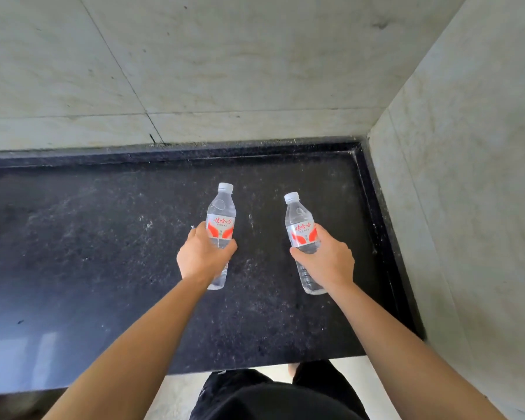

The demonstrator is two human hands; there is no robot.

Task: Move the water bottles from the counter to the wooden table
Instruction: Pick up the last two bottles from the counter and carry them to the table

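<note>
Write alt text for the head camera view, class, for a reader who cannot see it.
A person's left hand and right hand each grip a clear water bottle, the left bottle and the right bottle, over a black speckled counter. Both bottles have white caps and red-and-white labels. Pale stone walls meet in a corner at the right.

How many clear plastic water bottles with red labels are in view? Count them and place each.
2. One clear plastic water bottle in the left hand, another in the right hand, both over the black counter.

Bare counter (103,253) leftward; walls close behind (225,71) and right (467,177).
</note>
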